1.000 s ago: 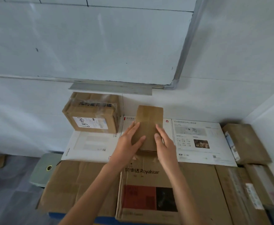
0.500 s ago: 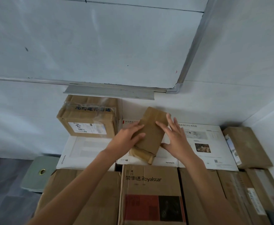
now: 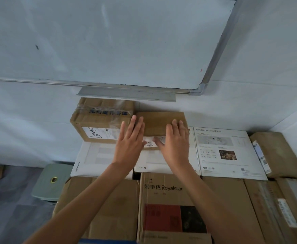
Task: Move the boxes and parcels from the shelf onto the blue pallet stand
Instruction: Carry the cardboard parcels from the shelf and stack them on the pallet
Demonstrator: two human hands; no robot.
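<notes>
Boxes crowd the stack on all sides. Taped brown box with a handwritten white label sits at the back left against the wall, touching the left side of the small brown parcel. White printed cartons lie flat under and to the right of the parcel. Nearer the camera: Royalstar carton in the middle, plain cardboard box to its left, more brown boxes along the right wall. Green stool on the floor at left. Whiteboard with tray on the wall above, just over the back boxes. Sliver of blue pallet stand at the bottom edge.

Parcel: plain kraft brown, lying flat on the white cartons, back edge at the wall, white label with handwriting on its near face, partly hidden by fingers.

Left hand spread flat, fingers straight, against the parcel's left end. Right hand likewise spread, fingers over the parcel's right part, thumb across the label. Neither hand curls around it.
</notes>
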